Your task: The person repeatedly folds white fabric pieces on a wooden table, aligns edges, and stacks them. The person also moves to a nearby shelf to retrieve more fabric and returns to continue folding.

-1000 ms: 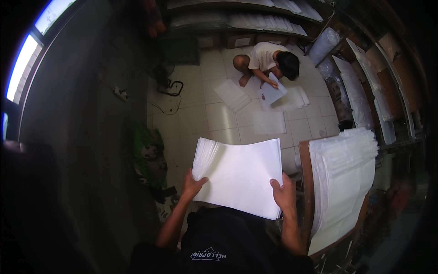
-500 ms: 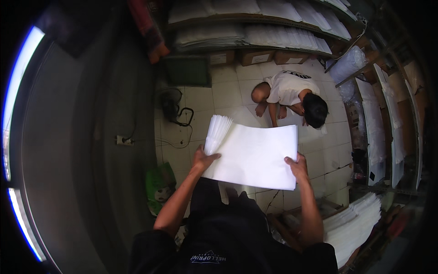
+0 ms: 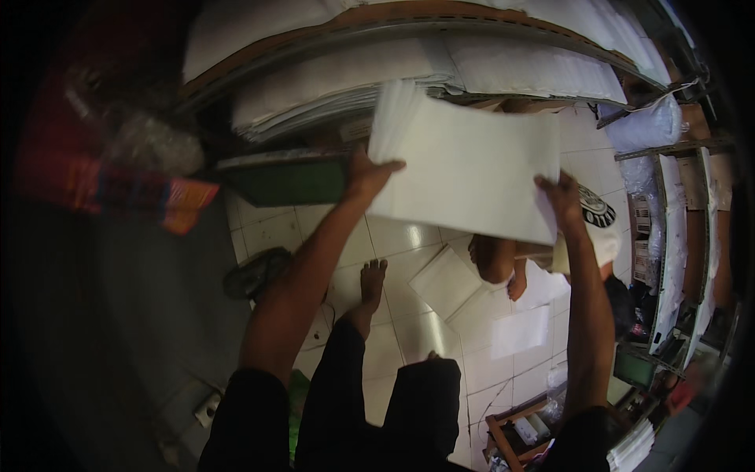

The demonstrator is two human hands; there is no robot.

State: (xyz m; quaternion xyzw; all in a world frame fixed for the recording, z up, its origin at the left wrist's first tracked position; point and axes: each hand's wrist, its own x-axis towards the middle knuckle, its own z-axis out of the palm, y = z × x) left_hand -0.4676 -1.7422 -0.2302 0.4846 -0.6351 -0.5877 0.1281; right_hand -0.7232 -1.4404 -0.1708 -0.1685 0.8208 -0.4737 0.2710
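Note:
A stack of large white sheets is held up in front of me, its left edge fanned into many layers. My left hand grips the lower left side, thumb lying on top. On the right edge my right hand is closed, thumb also on the upper face. The fingers under the stack are hidden. Beyond it, shelves carry more white sheets; the stack overlaps the lower shelf's pile in view.
A person in a light shirt crouches on the tiled floor, right of my legs. White sheets lie on the floor nearby. A green panel stands below the shelves. At the right are a wooden frame and a rack.
I have stepped forward, and the shelves are now much closer. Both hands have carried the white sheets forward toward them. The crouching person now appears lower and farther right in view.

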